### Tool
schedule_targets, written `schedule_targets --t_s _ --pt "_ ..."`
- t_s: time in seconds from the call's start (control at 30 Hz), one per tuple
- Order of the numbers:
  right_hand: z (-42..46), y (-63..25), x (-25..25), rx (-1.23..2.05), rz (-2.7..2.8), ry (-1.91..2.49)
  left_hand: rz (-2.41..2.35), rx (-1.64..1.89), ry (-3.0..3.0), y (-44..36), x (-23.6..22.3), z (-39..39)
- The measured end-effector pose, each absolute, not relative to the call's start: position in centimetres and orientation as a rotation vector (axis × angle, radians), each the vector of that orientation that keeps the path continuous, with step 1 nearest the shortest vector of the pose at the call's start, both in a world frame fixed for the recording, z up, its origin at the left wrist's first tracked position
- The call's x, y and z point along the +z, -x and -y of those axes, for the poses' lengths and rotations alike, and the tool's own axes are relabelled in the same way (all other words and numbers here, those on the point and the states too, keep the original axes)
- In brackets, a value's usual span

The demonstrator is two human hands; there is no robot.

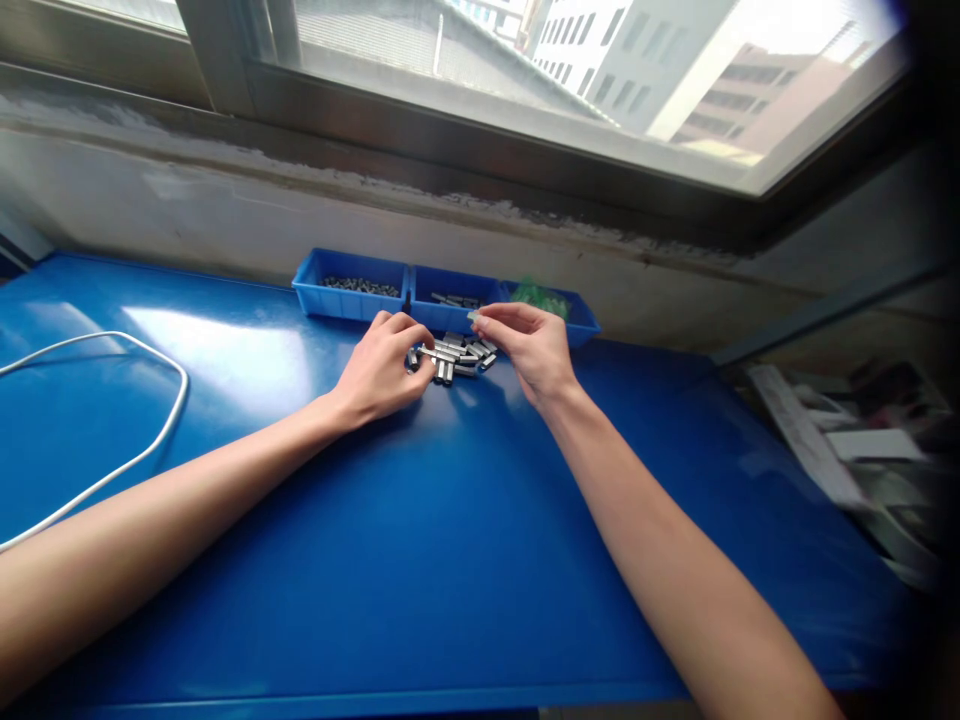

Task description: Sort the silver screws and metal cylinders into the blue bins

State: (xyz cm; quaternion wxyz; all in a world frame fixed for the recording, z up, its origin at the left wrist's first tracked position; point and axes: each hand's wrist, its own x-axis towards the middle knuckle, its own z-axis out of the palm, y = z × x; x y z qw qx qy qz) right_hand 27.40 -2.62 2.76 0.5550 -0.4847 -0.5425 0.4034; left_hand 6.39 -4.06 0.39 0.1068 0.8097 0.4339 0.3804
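Surface [450, 560]: blue, beneath a window
Left hand [386, 365]: nearer, curled at the pile's left edge; grip unclear
Right hand [534, 345]: pinches a pale piece [473, 316]
Metal pieces [450, 354]: between both hands

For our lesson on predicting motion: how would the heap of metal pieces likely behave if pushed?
The metal pieces would probably spread apart, since they lie loosely heaped. Each looks straight and shiny, so likely stiff and perhaps slippery. The glossy table might let them slide easily.
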Motion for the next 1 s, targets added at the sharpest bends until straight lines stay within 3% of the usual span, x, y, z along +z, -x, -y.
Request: schedule_targets --t_s 0.23,0.5,1.0 --pt "0.3 -27.1 2.6 0.701 1.347 1.140 -1.402 0.918 -2.409 -6.4 1.0 5.0" --pt "4.4 -26.4 0.6 0.443 1.517 1.188 -1.419 0.857 -2.421 -6.3 0.7 5.2" --pt "5.2 -26.4 -0.1 0.646 1.522 1.135 -1.350 1.101 -2.245 -5.7 -0.2 4.0"
